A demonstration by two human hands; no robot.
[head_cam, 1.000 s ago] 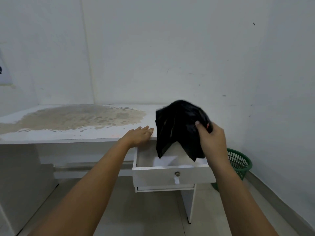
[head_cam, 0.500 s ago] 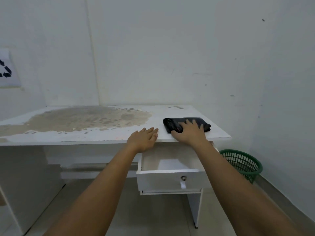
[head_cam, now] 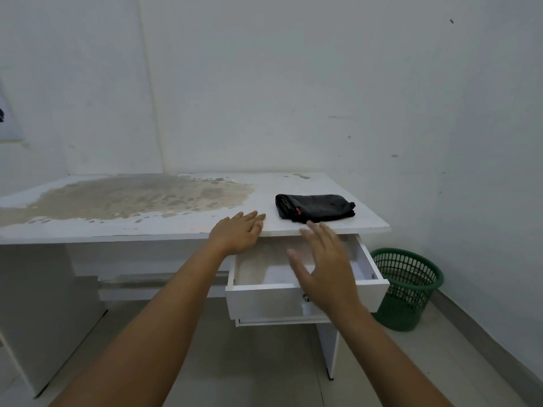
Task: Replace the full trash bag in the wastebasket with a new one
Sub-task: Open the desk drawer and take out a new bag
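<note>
Head view: the folded black trash bag has been set down on the desk near its right front edge and released. The right hand has been pulled back over the open drawer, fingers spread, nothing held. The left hand is rested flat on the desk edge. The green wastebasket is seen unlined; closing the drawer is judged next.

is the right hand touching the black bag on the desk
Apart. In the head view the right hand hangs open over the open drawer, and a strip of bare white desk shows between its fingertips and the folded black bag.
</note>
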